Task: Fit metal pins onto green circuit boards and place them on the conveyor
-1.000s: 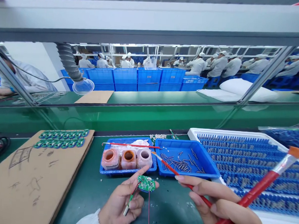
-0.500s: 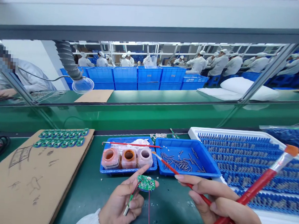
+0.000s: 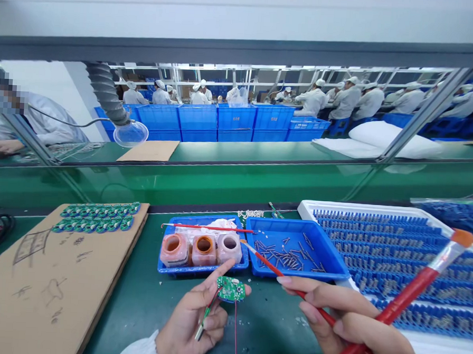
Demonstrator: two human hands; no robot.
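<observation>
- The left hand [image 3: 191,322] pinches a small green board [image 3: 231,289] between thumb and fingertips, above the near edge of the bench [image 3: 146,299]; a thin red wire [image 3: 235,330] hangs from the board.
- The same hand also has a slim metal tool [image 3: 204,320] tucked under its curled fingers.
- The right hand [image 3: 351,328] is closed around two red brushes: a thin brush [image 3: 271,266] whose tip reaches toward the tray of pins [image 3: 296,251], and a thick brush [image 3: 416,289] slanting up to the right.
- Just behind the board, a blue tray [image 3: 164,268] holds three open jars [image 3: 203,249] and another brush [image 3: 206,228] lying across them.
- A cardboard sheet [image 3: 48,288] covers the left end of the bench, with more green boards [image 3: 95,217] at its far edge.
- A white rack [image 3: 394,259] of blue parts fills the right end.
</observation>
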